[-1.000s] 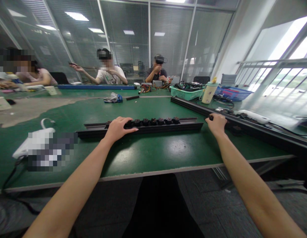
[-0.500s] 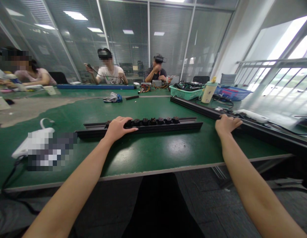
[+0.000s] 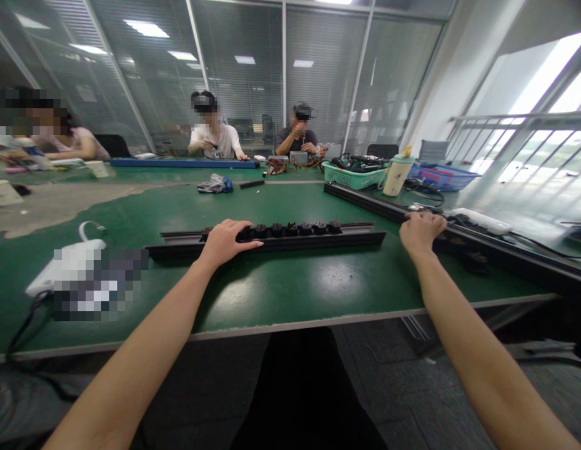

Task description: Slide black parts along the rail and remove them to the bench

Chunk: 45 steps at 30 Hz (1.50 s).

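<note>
My left hand [image 3: 227, 242] rests on the left end of a long black rail [image 3: 318, 241], with its fingers over the top and its thumb along the front. A row of several small dark cylindrical parts [image 3: 290, 229] stands along this rail, and the first is partly hidden under my fingers. My right hand [image 3: 420, 231] lies curled on a second black rail [image 3: 515, 259], which runs diagonally to the right. Dark parts [image 3: 461, 220] sit on that rail beyond my hand. I cannot tell what these parts are.
A white device [image 3: 70, 265] with a cable lies left of the front rail, partly pixelated. Farther back are a green basket of cables [image 3: 351, 178], a bottle [image 3: 396, 178], a blue basket [image 3: 440, 178] and a crumpled cloth [image 3: 214, 184]. Two co-workers sit across the green table.
My right hand has shifted along the diagonal rail, first to the right and then back a little left. My left hand stays in place. The far co-worker in white has lowered both arms.
</note>
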Each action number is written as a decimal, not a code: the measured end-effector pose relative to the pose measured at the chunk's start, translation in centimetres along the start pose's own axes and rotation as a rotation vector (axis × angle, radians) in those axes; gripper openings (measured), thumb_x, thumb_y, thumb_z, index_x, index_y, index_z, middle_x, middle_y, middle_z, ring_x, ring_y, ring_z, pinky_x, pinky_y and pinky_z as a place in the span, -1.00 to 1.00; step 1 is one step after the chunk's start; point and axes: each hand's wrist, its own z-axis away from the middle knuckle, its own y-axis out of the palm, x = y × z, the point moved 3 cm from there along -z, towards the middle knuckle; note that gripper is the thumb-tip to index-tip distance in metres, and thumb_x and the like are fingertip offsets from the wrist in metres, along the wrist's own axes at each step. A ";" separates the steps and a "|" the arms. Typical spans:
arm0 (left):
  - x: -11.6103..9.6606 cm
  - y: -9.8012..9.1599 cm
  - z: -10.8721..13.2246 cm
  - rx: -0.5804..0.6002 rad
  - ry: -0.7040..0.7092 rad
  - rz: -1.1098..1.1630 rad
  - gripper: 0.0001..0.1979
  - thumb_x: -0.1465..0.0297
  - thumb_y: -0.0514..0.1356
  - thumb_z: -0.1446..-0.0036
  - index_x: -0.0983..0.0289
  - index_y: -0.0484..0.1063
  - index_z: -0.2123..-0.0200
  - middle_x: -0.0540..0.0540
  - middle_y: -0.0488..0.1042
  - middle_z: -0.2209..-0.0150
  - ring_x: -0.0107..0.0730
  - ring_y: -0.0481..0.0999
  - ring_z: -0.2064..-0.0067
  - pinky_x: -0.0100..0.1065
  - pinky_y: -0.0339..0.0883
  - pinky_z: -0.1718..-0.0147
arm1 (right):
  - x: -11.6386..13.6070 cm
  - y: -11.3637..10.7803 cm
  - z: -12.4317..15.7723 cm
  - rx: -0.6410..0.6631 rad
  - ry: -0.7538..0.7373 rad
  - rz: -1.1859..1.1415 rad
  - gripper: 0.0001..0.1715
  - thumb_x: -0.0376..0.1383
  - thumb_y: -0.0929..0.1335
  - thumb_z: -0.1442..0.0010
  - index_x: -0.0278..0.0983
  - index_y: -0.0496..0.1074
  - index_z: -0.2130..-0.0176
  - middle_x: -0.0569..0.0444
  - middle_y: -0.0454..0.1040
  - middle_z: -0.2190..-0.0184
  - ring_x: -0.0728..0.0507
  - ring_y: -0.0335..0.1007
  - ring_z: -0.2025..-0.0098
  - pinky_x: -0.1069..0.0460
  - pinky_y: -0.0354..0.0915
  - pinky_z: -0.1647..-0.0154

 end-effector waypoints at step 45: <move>0.2 0.1 0.0 0.005 0.004 0.010 -0.34 -0.20 0.18 -0.17 0.20 0.53 -0.05 0.22 0.59 -0.01 0.02 0.49 -0.06 -0.05 0.35 -0.10 | 15.1 -1.0 7.1 0.278 -0.773 -0.331 -0.37 -0.43 0.10 -0.39 -0.37 0.29 -0.36 -0.17 0.23 -0.41 -0.33 0.11 -0.44 -0.28 0.14 -0.40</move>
